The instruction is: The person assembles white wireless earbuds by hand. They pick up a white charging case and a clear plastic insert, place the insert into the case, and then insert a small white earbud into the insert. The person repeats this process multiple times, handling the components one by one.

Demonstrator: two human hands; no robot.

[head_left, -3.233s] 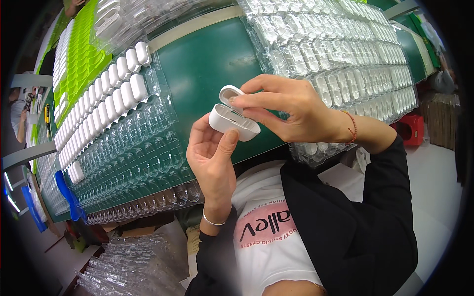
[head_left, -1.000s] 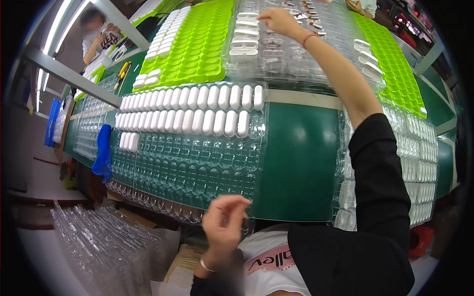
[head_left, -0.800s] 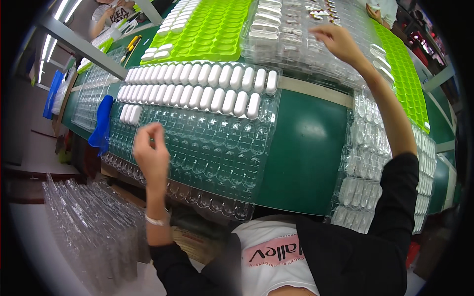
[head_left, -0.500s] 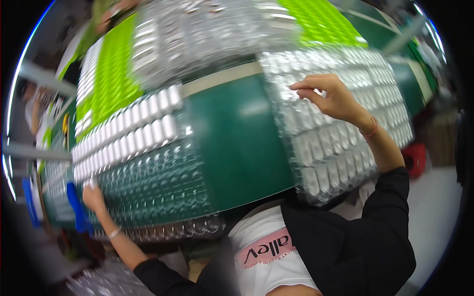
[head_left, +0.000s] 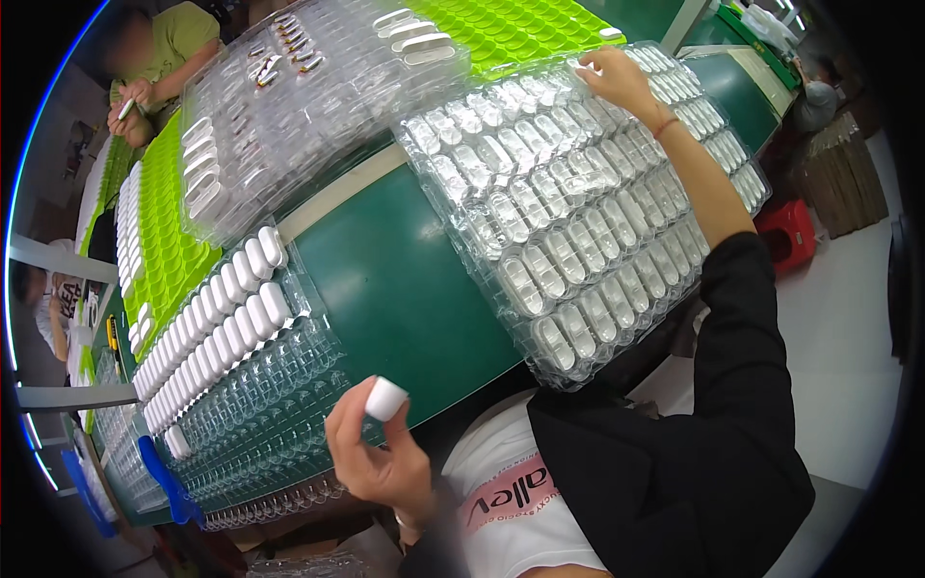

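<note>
Raised near my body, my left hand (head_left: 381, 462) pinches a small white rounded plastic piece (head_left: 386, 399) between thumb and fingers. To its left lies a clear blister tray (head_left: 265, 395), its far two rows filled with white oblong pieces (head_left: 226, 332) and one lone white piece (head_left: 177, 442) in a nearer row. My right hand (head_left: 621, 85) reaches over the far edge of another clear tray (head_left: 474, 265), which holds rows of pale oblong shells (head_left: 578, 239). The right thumb and fingertips are drawn together; whatever they hold is too small to make out.
A stack of clear trays (head_left: 318, 125) with a few metallic parts stands beyond, between bright green trays (head_left: 520, 34). A blue object (head_left: 164, 479) stands at the left edge. Another person (head_left: 164, 58) works at far left. A red stool (head_left: 788, 236) is at right.
My left hand has come up and right from the left tray, carrying a white piece. My right hand has moved farther across the right tray toward its far edge. The view has turned.
</note>
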